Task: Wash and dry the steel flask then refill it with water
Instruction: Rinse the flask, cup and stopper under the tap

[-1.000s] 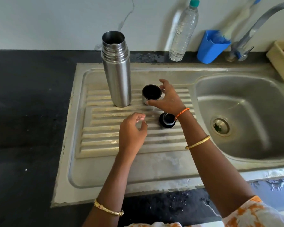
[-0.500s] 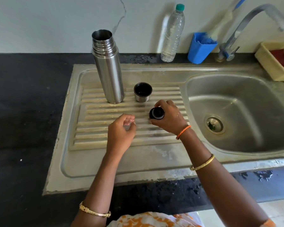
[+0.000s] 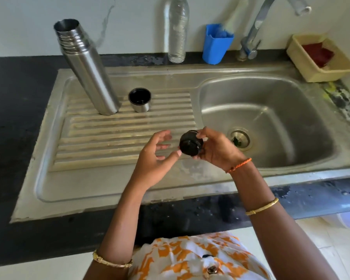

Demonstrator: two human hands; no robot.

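The tall steel flask (image 3: 87, 69) stands open-mouthed on the ribbed drainboard (image 3: 113, 138), at its far left. Beside it on the right sits the flask's steel cup lid (image 3: 139, 100), open end up, dark inside. My right hand (image 3: 216, 148) holds the black stopper (image 3: 190, 143) in its fingertips above the drainboard's right edge. My left hand (image 3: 156, 158) is just left of the stopper, fingers spread and relaxed, its thumb tip close to the stopper's lower side.
The sink basin (image 3: 271, 110) with its drain (image 3: 239, 138) lies to the right, the tap (image 3: 257, 27) above its back rim. A clear plastic bottle (image 3: 177, 31), a blue holder (image 3: 216, 45) and a yellow tub (image 3: 321, 57) with a red cloth line the back. Black counter surrounds the sink.
My right hand let go of the cup lid, took the black stopper off the drainboard and lifted it toward me. My left hand opened and came up beside it.
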